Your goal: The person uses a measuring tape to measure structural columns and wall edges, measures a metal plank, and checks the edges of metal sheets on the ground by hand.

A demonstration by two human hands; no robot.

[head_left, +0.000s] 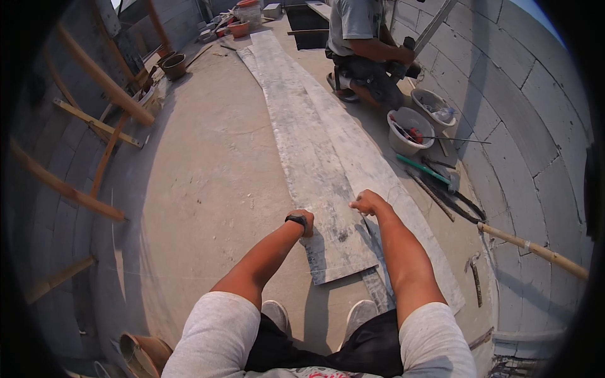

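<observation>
A long, grey-stained board stretches away from me over other flat panels; its near end appears slightly raised, casting a shadow on the floor. My left hand, with a black watch at the wrist, curls round the board's left edge. Near the right edge, my right hand is closed, its thumb side turned toward the board. Whether it grips that edge or something small is hidden. A dark narrow strip shows below the right hand, along the board's side.
A co-worker kneels ahead on the right with a power tool. Buckets, a green-handled tool and a hammer lie along the block wall. Wooden props lean at left.
</observation>
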